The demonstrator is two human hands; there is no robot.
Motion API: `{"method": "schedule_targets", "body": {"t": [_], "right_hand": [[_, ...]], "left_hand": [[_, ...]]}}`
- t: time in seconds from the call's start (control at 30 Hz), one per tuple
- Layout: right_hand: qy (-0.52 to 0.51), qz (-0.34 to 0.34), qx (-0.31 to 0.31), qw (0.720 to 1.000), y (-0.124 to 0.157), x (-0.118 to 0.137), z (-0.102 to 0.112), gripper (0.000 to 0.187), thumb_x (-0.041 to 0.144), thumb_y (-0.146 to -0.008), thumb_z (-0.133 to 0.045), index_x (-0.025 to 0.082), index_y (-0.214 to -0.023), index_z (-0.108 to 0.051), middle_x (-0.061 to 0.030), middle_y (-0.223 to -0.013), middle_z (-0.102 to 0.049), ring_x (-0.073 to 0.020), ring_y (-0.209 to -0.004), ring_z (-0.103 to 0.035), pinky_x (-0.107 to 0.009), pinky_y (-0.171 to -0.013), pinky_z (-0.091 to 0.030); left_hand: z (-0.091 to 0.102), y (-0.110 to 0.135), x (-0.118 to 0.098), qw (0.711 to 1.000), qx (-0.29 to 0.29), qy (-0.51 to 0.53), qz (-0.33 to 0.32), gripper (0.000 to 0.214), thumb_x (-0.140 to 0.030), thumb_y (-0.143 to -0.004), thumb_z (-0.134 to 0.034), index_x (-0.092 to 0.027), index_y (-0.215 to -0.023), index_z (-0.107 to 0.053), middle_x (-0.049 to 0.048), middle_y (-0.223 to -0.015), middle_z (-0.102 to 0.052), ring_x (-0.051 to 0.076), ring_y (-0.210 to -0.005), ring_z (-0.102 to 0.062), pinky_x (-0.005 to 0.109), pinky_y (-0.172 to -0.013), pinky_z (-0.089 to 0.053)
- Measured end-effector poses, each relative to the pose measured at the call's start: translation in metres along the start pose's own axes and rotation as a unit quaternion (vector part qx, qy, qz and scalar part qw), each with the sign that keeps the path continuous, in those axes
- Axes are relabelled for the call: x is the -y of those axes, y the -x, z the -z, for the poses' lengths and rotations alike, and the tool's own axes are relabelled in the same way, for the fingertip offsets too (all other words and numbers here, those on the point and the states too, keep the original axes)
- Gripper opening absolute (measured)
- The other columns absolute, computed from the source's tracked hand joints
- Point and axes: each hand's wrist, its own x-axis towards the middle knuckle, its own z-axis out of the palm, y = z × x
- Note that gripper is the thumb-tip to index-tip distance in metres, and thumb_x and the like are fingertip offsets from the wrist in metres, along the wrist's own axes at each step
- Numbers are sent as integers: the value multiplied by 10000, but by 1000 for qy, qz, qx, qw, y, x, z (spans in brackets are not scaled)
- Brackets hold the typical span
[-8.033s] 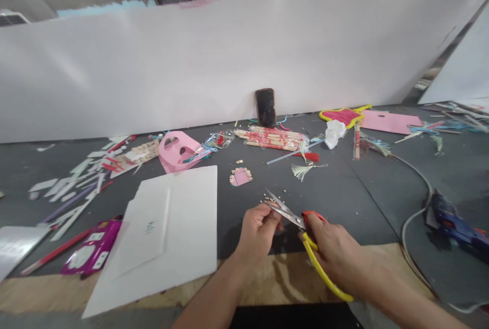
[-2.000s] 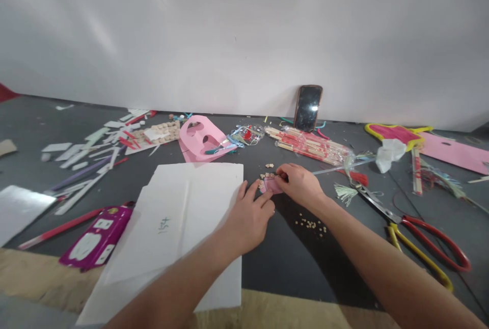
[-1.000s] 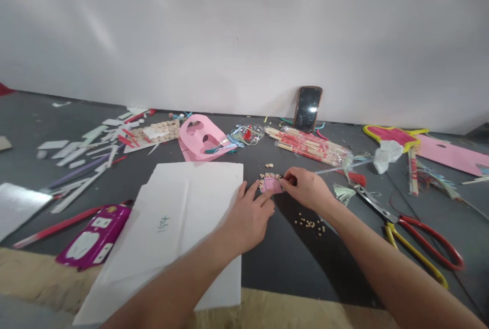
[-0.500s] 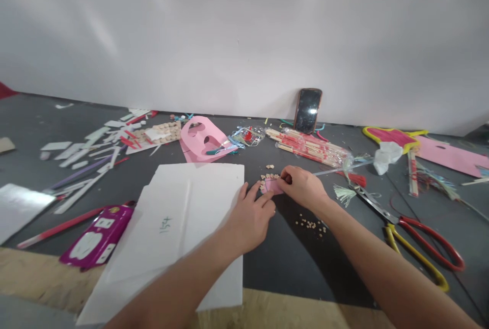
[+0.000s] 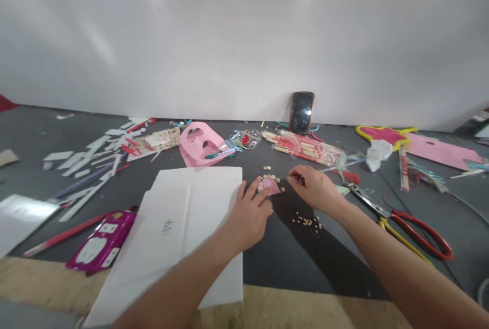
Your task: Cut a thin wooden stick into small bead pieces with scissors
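Observation:
A small pink paper piece point(image 5: 270, 187) lies on the dark tabletop, with small flower-shaped wooden beads point(image 5: 272, 178) along its far and left edges. My left hand point(image 5: 250, 214) rests with its fingers spread, the fingertips at the left side of the pink piece. Just right of the piece, my right hand point(image 5: 315, 186) has thumb and forefinger pinched together; anything between them is too small to make out. One bead point(image 5: 282, 189) sits at the piece's right edge, and a pair of beads point(image 5: 266, 168) lies beyond it. Loose tiny beads point(image 5: 307, 222) are scattered nearer to me.
A white foam board point(image 5: 198, 207) lies under my left forearm, beside a purple case point(image 5: 101, 242). Red-and-yellow-handled scissors point(image 5: 382, 212) lie right. Behind are a pink cut-out sheet point(image 5: 202, 145), packaged sticks point(image 5: 305, 146) and a phone point(image 5: 301, 112) leaning on the white wall point(image 5: 229, 49).
My right hand has drawn back to the right, off the pink piece, uncovering its right edge and a bead there. My left hand stays in place. The camera view has tilted up slightly.

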Motion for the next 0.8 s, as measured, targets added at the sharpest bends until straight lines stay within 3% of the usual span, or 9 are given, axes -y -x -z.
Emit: {"method": "schedule_targets", "body": {"t": [0.1, 0.27, 0.4, 0.57, 0.67, 0.8], "right_hand": [[-6, -2, -28, 1000, 17, -9, 20, 193, 228, -868, -409, 208, -909, -596, -29, -793, -668, -155, -682, -614, -238, -621, -406], [-7, -23, -68, 997, 64, -23, 47, 276, 234, -898, -317, 202, -1017, -564, 15, -579, -589, -152, -495, -556, -242, -517, -376], [-5, -19, -64, 998, 84, -28, 42, 254, 214, -892, -373, 208, -1017, -595, -24, -739, -670, -152, -600, -604, -247, -568, -416], [-11, 31, 5, 999, 54, -17, 7, 161, 210, -895, -538, 173, -1023, -627, -62, -1004, -662, -171, -893, -624, -324, -797, -489], [-11, 51, 41, 998, 30, -7, -13, 253, 325, -918, -555, 175, -1119, -588, -66, -1142, -605, -192, -965, -605, -406, -827, -509], [-1, 53, 78, 996, 13, -1, -23, 286, 331, -919, -552, 184, -1164, -567, -73, -1178, -586, -197, -971, -603, -406, -820, -516]], "left_hand": [[1, -1, 0, 999, -39, 12, -3, 150, -121, -852, -490, -187, -881, -622, 67, -1289, -580, 320, -1341, -339, 565, -1081, -255], [18, -6, 7, 990, -125, 37, 47, 176, -125, -890, -452, -177, -875, -620, 81, -1092, -665, 269, -1198, -481, 480, -1023, -377], [33, -8, 2, 997, -62, 42, 16, 184, -122, -888, -450, -164, -864, -627, 93, -1027, -691, 265, -1076, -561, 472, -951, -436], [21, 1, -32, 999, -6, 39, -17, 177, -102, -864, -468, -143, -815, -632, 127, -1112, -676, 249, -1037, -594, 411, -912, -485], [8, 6, -49, 999, 3, 31, 11, 191, -116, -885, -438, -134, -850, -625, 153, -1240, -609, 264, -1088, -560, 424, -920, -483], [1, 3, -54, 998, 10, 24, 53, 211, -115, -899, -401, -130, -870, -610, 177, -1303, -554, 274, -1065, -561, 446, -912, -482]]}}
